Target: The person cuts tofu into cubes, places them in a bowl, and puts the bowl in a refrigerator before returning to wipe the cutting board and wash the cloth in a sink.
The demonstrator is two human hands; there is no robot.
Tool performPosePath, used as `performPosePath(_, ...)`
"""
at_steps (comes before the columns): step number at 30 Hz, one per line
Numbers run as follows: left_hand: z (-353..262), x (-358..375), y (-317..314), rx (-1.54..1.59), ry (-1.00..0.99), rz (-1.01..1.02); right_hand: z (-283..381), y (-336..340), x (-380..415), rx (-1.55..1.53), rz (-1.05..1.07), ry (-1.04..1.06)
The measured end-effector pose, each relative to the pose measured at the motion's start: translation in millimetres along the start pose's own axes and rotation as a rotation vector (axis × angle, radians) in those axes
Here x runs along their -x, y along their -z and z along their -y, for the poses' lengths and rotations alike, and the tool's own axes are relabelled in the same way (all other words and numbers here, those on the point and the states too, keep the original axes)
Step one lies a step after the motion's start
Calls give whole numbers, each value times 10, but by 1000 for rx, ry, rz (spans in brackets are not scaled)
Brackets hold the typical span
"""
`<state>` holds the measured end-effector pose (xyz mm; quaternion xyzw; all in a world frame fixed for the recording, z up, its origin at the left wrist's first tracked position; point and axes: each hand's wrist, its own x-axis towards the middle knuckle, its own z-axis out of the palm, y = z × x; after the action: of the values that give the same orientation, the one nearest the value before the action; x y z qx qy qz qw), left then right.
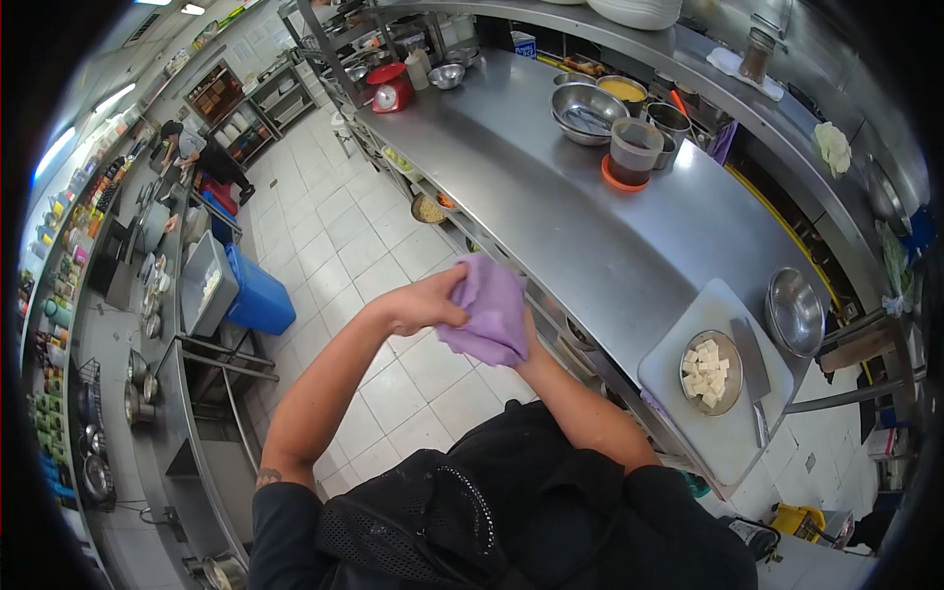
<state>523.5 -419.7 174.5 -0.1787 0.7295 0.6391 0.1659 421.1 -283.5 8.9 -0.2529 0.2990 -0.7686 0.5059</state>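
Observation:
In front of my body, both hands are at a folded purple cloth. My left hand pinches its left side, with the thumb on the near face. Most of my right hand is covered by the cloth; only its edge and the wrist show along the right side, and its fingers are hidden. To the right, on the steel counter, a white cutting board bears a metal bowl of white cubes. A knife lies beside that bowl.
On the steel counter stand a large metal bowl, a plastic container on an orange lid, and a red scale. More metal bowls sit by the board. A blue bin stands left; a person works farther back.

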Motion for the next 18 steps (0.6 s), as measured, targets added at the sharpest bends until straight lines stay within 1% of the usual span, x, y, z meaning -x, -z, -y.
performPosePath(1,177,55,147,57,-12,-42,85,-26,45,7,0,6)
performPosePath(2,413,104,289,-25,-45,-122,168,-70,97,-362,54,-136)
performPosePath(3,501,238,325,-16,30,-174,249,-123,132,-734,110,-273)
performPosePath(4,584,359,327,-10,104,-223,319,-226,112,-760,-21,-286)
performPosePath(5,796,398,347,-24,103,-210,289,-205,89,-764,-25,-267)
performPosePath(7,1388,312,383,506,29,-576,156,-105,50,-570,-88,-342)
performPosePath(8,1524,264,285,548,16,-651,181,-140,57,-535,-44,-360)
performPosePath(9,1612,208,145,595,2,-728,194,-138,80,-530,-53,-357)
performPosePath(10,1679,141,0,563,20,-695,210,-133,100,-476,-46,-404)
performPosePath(11,1727,65,-87,654,7,-547,235,-125,119,-418,-39,-457)
performPosePath(12,1717,6,-165,720,-52,-452,283,-103,157,-403,-45,-469)
performPosePath(13,1699,-48,-214,785,-112,-357,354,-60,215,-453,-22,-467)
performPosePath(14,1677,-97,-235,806,-117,-357,424,-16,273,-506,1,-467)
performPosePath(15,1670,-161,-241,707,-121,-343,482,36,323,-495,-7,-480)
performPosePath(16,1607,-229,-238,602,-125,-323,544,112,365,-357,-84,-470)
performPosePath(17,1538,-278,-215,610,-127,-311,619,199,412,-221,-163,-451)
performPosePath(18,1376,-271,-195,554,-163,-308,620,395,441,-33,-228,-408)
